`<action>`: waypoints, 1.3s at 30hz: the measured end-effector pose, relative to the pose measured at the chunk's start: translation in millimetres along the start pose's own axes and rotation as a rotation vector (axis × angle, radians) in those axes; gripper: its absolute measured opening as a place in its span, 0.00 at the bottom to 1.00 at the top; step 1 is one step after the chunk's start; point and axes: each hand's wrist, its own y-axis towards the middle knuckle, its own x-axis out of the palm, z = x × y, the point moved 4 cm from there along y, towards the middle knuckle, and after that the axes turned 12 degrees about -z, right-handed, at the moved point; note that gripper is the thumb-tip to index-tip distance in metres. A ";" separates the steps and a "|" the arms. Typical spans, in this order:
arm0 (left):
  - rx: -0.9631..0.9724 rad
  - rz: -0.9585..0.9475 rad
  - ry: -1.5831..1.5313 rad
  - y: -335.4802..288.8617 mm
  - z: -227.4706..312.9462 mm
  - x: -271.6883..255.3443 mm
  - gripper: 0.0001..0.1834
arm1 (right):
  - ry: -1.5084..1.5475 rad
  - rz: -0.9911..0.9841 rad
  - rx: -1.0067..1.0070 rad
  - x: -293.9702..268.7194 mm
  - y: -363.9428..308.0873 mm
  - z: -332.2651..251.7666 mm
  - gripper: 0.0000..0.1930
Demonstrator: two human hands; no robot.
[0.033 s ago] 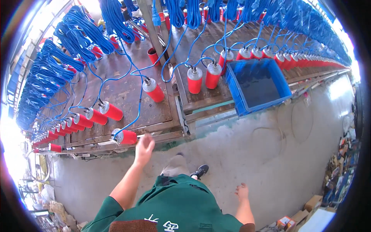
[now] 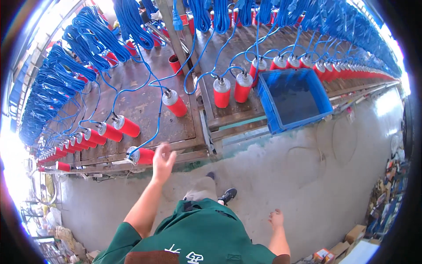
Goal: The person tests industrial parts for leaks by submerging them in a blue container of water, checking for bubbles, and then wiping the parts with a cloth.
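Red cylinder with silver metal cap and blue cord, at worn brown tabletop's edge | probably rigid, weighty; grasp body, not cord | left hand spread beside it, contact unclear; right hand empty, loosely curled, well apart

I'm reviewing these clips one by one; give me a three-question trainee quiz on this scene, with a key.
1. True or false: the right hand grips a blue cord.
2. Multiple choice: the bin is
A. red and lidded
B. blue and open-topped
C. green and round
3. Fill the gap: the hand nearer a red cylinder is the person's ____ hand.

Key:
1. False; it hangs well away from the cords.
2. B
3. left
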 end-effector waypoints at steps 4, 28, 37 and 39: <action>0.045 0.285 -0.056 121.9 40.4 -8.6 0.48 | -0.066 0.035 0.021 -31.6 15.8 -35.6 0.30; -0.160 0.538 -0.766 60.2 147.3 79.8 0.34 | -0.186 0.295 -0.152 -233.7 120.7 -373.9 0.15; -0.194 0.587 -0.925 53.6 268.5 251.0 0.34 | -0.270 0.142 -0.780 -258.0 202.3 -663.9 0.10; -0.246 0.532 -0.911 72.6 281.2 284.1 0.33 | -0.678 0.306 -1.103 -246.4 222.1 -713.0 0.11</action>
